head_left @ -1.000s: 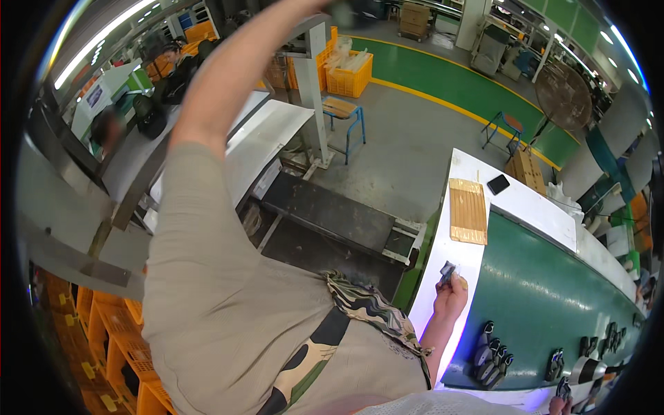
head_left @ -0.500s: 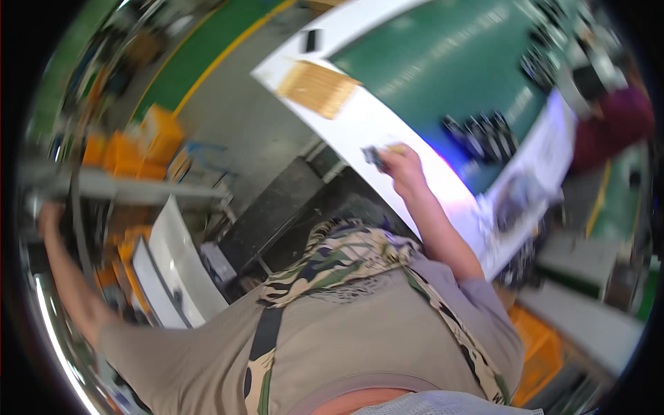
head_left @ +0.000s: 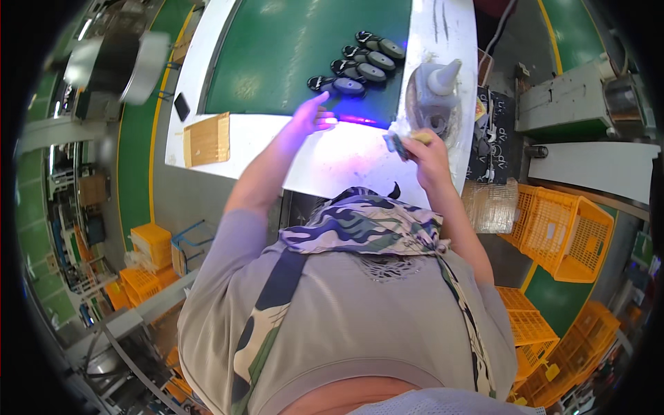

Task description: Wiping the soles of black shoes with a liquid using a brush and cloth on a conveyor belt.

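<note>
My left hand is open, fingers apart and holding nothing, reaching over the near edge of the green belt. Just ahead of its fingertips, several black shoes with grey soles lie in a slanting row on the belt. In my right hand, the fingers are closed around a small brush with a yellowish handle and a dark blue-grey head. Beside that hand, a translucent bottle with a cone-shaped nozzle stands in a plastic-lined tray.
A white table rim surrounds the near end of the belt. Toward its left lie a brown cardboard piece and a black phone-like object. Orange crates stand to the right, others at the left. Bluish-purple light falls by the belt's edge.
My body has turned toward the belt. My left hand has come from far left to the shoes. My right hand still grips the brush, now near the bottle.
</note>
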Motion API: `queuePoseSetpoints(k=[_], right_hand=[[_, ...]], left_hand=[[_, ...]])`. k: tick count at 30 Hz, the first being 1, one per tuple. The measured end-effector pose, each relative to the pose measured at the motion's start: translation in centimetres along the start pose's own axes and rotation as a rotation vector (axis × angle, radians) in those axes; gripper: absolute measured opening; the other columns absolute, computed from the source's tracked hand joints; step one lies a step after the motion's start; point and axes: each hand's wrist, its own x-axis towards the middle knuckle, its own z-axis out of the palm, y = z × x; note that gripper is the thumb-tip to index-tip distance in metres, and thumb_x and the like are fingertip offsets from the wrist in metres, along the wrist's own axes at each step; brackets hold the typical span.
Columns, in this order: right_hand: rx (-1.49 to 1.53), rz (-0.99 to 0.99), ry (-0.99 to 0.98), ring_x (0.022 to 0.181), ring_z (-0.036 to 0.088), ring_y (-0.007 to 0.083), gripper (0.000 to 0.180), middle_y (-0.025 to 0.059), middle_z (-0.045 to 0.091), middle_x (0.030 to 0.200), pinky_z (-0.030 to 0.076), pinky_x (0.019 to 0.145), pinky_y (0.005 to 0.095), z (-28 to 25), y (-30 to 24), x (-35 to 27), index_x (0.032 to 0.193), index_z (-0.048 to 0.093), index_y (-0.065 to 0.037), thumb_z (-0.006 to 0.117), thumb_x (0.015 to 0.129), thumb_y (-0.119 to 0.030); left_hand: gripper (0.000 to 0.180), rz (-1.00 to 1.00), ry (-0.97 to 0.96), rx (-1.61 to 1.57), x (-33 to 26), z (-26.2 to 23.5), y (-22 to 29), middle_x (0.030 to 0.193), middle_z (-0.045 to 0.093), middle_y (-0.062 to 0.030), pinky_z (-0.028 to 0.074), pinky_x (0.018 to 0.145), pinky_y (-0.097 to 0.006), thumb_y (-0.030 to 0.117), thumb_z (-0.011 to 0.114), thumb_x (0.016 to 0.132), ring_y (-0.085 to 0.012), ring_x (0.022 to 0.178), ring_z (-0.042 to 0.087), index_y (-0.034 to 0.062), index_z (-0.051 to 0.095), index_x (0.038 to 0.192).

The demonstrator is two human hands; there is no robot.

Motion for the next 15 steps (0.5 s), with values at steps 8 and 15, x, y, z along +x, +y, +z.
queuePoseSetpoints(k=[8,15], right_hand=[[0.089,0.011,0.267,0.063,0.056,0.0122,0.019,0.0037,0.059,0.078,0.048,0.057,0.0268,-9.6,-2.5,-1.3,0.090,0.054,-0.005,0.071,0.081,-0.004],[0.037,0.100,0.091,0.067,0.055,0.0105,0.021,0.0021,0.058,0.078,0.046,0.059,0.0244,-7.8,-1.7,4.2,0.086,0.054,-0.006,0.074,0.079,-0.006]], left_hand=[[0.056,-0.150,0.242,-0.307,11.9,6.1,3.6,0.123,0.061,-0.0124,0.039,0.099,-0.053,0.046,0.071,0.081,-0.0311,0.110,0.059,0.0133,0.055,0.123],[0.041,0.102,-0.304,-0.482,8.1,-1.8,1.3,0.117,0.065,-0.0143,0.049,0.094,-0.049,0.021,0.064,0.086,-0.0315,0.105,0.063,0.0027,0.055,0.122]])
